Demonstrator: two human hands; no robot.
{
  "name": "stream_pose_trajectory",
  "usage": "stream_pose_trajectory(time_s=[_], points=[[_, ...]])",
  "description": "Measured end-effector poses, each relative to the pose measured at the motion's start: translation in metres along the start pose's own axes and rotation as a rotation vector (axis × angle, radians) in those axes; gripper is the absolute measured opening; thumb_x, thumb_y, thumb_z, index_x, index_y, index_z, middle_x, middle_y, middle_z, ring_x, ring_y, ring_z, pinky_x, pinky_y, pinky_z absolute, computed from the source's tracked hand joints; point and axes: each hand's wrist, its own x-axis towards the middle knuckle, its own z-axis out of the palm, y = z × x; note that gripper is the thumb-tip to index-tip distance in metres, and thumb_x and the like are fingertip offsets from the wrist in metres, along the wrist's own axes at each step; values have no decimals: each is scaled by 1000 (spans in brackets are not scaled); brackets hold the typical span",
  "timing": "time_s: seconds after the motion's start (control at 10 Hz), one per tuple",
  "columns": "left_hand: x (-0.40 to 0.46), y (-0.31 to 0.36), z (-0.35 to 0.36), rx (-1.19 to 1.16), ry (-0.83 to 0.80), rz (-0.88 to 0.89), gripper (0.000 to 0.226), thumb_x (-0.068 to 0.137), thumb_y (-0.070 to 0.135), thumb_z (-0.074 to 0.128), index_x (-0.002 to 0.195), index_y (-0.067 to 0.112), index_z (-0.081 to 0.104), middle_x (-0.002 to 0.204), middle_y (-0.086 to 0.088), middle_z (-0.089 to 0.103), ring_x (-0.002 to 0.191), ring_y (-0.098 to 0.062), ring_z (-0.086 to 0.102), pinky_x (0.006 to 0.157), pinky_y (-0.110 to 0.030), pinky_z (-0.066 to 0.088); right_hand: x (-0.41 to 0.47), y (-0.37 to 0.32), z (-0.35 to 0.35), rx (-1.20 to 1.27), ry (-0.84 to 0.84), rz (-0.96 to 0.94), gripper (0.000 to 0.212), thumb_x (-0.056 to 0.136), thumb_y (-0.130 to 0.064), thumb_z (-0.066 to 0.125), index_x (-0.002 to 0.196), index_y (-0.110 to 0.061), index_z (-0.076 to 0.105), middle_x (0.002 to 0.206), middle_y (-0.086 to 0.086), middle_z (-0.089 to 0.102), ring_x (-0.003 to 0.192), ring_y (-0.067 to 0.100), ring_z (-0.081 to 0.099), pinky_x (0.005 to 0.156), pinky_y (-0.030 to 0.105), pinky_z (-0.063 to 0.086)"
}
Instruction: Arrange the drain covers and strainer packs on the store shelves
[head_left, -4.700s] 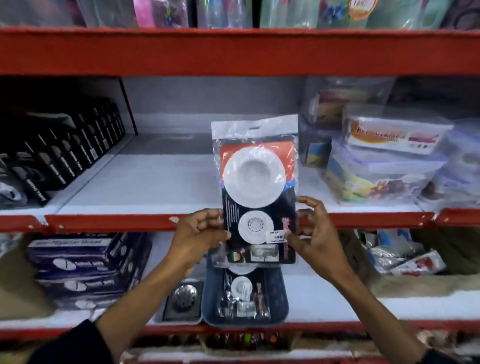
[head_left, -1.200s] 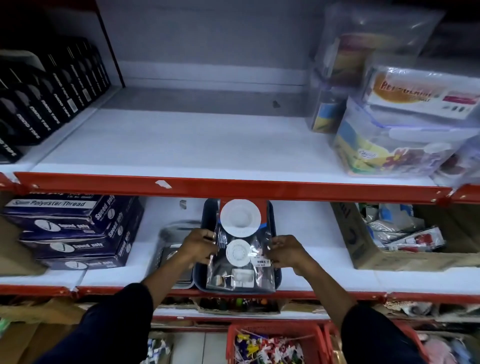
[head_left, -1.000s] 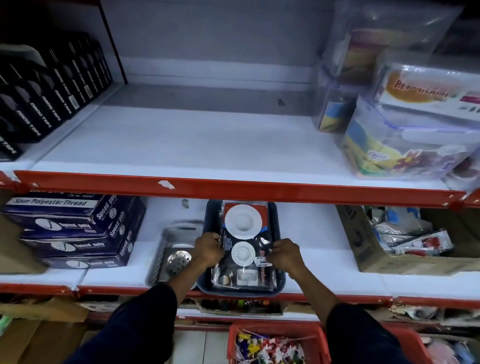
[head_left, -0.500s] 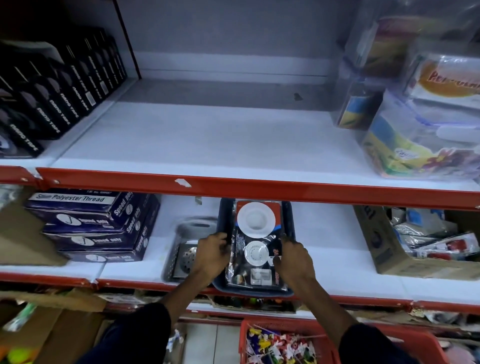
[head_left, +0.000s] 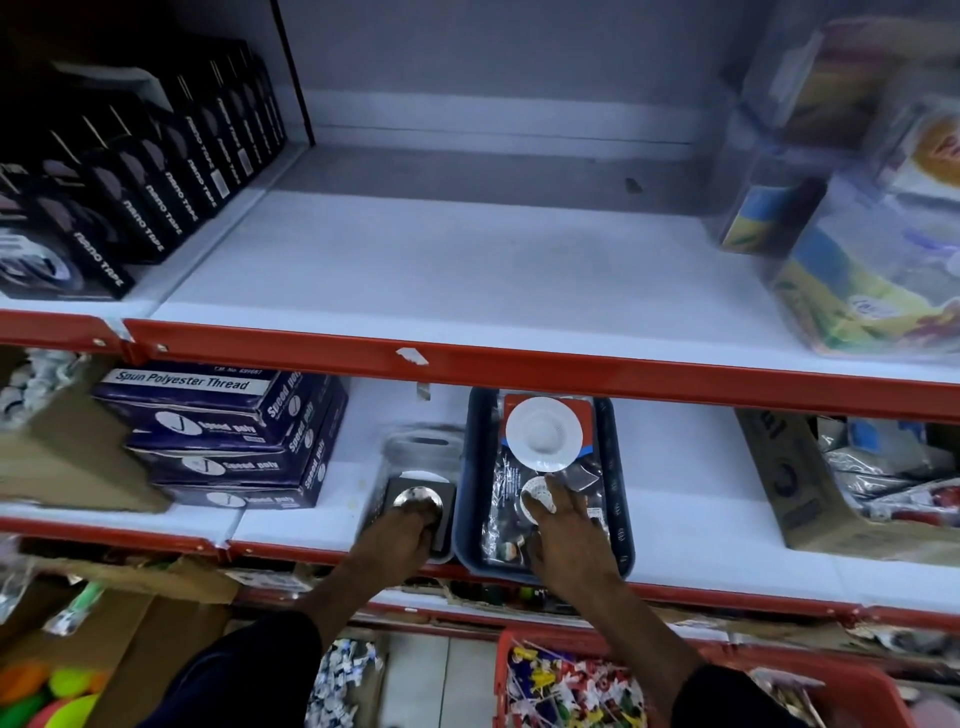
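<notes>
A strainer pack (head_left: 543, 434), clear plastic over a red and black card with white round strainers, lies flat in a dark blue tray (head_left: 621, 499) on the lower shelf (head_left: 691, 499). My right hand (head_left: 569, 540) rests palm down on the pack's near half, fingers spread. Left of the tray lies a drain cover pack (head_left: 423, 449) holding a square steel cover with a round dome. My left hand (head_left: 397, 535) covers its near end, fingers together on the dome. Whether that hand grips the pack is hidden.
Dark blue thread boxes (head_left: 218, 431) are stacked to the left, and a cardboard box (head_left: 795, 483) of packets sits to the right. The upper shelf (head_left: 467, 270) holds black tape boxes (head_left: 130, 171) and clear containers (head_left: 872, 249). A red basket (head_left: 571, 680) stands below.
The strainer pack came down from the upper shelf level into the blue tray. My left hand has left the tray's edge and moved left onto the drain cover pack. My right hand has flattened on the strainer pack.
</notes>
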Motion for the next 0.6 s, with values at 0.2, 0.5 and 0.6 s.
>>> stream_pose_trajectory(time_s=[0.2, 0.5, 0.6], points=[[-12, 2, -4, -49, -14, 37, 36, 84, 26, 39, 97, 20, 71, 100, -1, 76, 83, -15, 71, 80, -34, 61, -15, -14, -12, 20, 25, -75, 36, 85, -17, 53, 117, -27, 68, 119, 3, 66, 106, 24, 63, 84, 38, 57], [-29, 4, -7, 11, -66, 56, 33, 82, 29, 50, 103, 19, 74, 105, -1, 76, 98, -16, 68, 92, -38, 58, -30, -26, -14, -53, -90, -48, 26, 75, -12, 56, 92, -15, 76, 93, 12, 75, 92, 30, 69, 81, 34, 54], [-34, 4, -6, 29, -77, 51, 43, 79, 35, 48, 116, 25, 68, 117, -3, 71, 111, -20, 63, 97, -40, 55, -33, -26, -14, -27, -99, -34, 28, 75, -12, 57, 94, -16, 76, 95, 12, 75, 93, 29, 69, 81, 34, 55]])
